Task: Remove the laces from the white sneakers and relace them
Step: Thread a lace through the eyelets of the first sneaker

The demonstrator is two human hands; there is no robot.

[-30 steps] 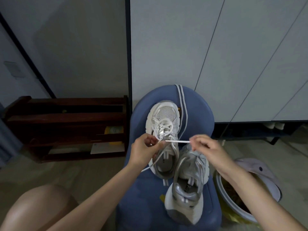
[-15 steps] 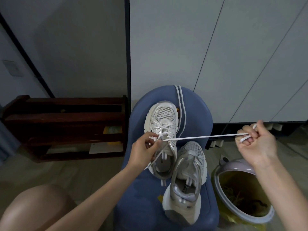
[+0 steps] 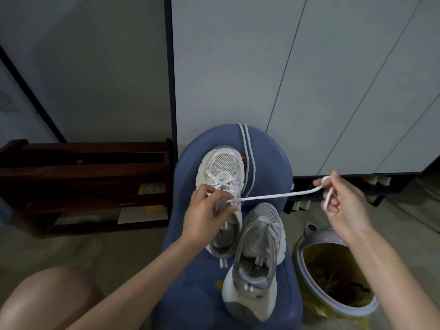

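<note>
Two white sneakers lie on a blue chair. The left sneaker points away from me, its lace crossed over the tongue. My left hand grips that sneaker at the eyelets, covering its middle. A white lace runs taut from those eyelets out to the right. My right hand holds the lace's end, looped around the fingers. The right sneaker lies nearer me, heel toward me, laced.
A bin with a yellow liner and a lilac rim stands at the right of the chair. A dark wooden rack sits at the left. White cupboard doors rise behind. My bare knee is at the lower left.
My right hand went from beside the left sneaker far out to the right, drawing the lace out long and taut. My left hand stayed on the sneaker.
</note>
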